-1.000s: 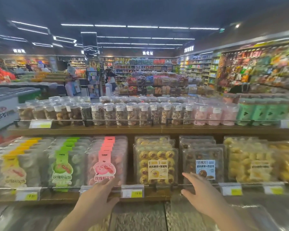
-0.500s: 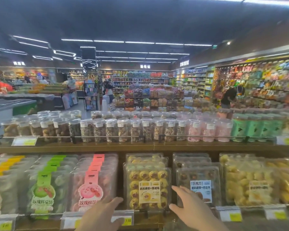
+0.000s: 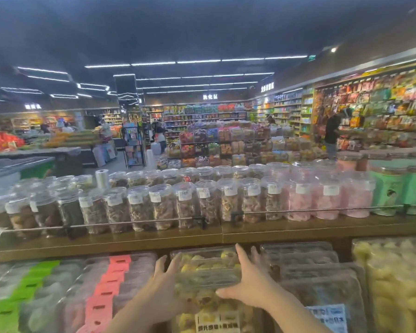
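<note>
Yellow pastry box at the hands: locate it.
Head view, lower centre: the yellow pastry box lies under the wooden shelf, between pink-labelled packs and dark pastry boxes.

A supermarket: stocked aisles of packaged goods (image 3: 382, 111), labelled snack jars (image 3: 185, 205) and shoppers (image 3: 332, 133).

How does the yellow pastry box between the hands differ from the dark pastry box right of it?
The yellow pastry box holds pale yellow pieces; the dark pastry box holds brown ones. The left hand and right hand flank the yellow pastry box; the dark pastry box lies outside them. Both are flat, clear plastic boxes, stacked.
</note>
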The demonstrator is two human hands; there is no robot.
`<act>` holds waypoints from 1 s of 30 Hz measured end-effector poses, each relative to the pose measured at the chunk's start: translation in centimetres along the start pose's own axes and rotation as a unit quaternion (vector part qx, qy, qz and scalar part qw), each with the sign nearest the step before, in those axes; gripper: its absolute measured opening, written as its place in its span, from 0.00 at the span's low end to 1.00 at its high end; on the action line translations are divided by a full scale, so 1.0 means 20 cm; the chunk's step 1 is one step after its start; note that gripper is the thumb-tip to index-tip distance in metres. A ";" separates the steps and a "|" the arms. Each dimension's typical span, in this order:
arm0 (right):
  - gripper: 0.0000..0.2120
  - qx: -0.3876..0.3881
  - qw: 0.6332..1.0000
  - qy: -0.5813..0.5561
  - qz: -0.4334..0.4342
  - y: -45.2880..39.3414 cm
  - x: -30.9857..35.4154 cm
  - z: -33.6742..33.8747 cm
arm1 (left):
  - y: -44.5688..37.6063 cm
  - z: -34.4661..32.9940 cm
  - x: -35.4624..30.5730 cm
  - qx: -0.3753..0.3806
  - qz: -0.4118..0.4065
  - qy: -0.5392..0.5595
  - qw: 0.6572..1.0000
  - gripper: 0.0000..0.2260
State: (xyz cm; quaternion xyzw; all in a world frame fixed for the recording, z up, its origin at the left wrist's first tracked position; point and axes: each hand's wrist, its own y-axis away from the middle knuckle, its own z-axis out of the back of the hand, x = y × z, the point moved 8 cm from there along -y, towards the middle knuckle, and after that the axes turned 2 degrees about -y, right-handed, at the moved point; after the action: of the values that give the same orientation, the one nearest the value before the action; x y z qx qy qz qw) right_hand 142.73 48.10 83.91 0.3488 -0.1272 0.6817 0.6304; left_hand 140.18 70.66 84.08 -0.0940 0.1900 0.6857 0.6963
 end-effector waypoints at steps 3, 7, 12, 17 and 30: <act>0.70 0.027 0.999 -0.013 -0.026 -0.12 -0.04 -0.03 | -0.11 -0.06 0.05 0.028 0.016 0.026 0.999 0.67; 0.75 0.029 0.998 -0.035 -0.032 -0.16 -0.06 -0.07 | -0.20 -0.11 0.10 0.043 0.009 0.070 0.997 0.71; 0.70 0.010 1.000 0.007 0.010 -0.20 -0.05 -0.10 | -0.25 -0.13 0.10 0.055 -0.015 0.087 0.995 0.72; 0.68 0.015 0.998 0.038 0.040 -0.24 -0.03 -0.10 | -0.25 -0.12 0.09 0.085 0.015 0.053 0.995 0.71; 0.66 0.010 0.997 0.070 0.040 -0.23 0.01 -0.14 | -0.26 -0.12 0.13 0.053 0.009 0.060 0.997 0.69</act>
State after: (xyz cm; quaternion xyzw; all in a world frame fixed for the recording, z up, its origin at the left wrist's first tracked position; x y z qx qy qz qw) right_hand 146.12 50.75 80.70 0.3012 -0.0903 0.7303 0.6065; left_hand 145.04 71.90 80.17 -0.0962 0.2684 0.6737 0.6818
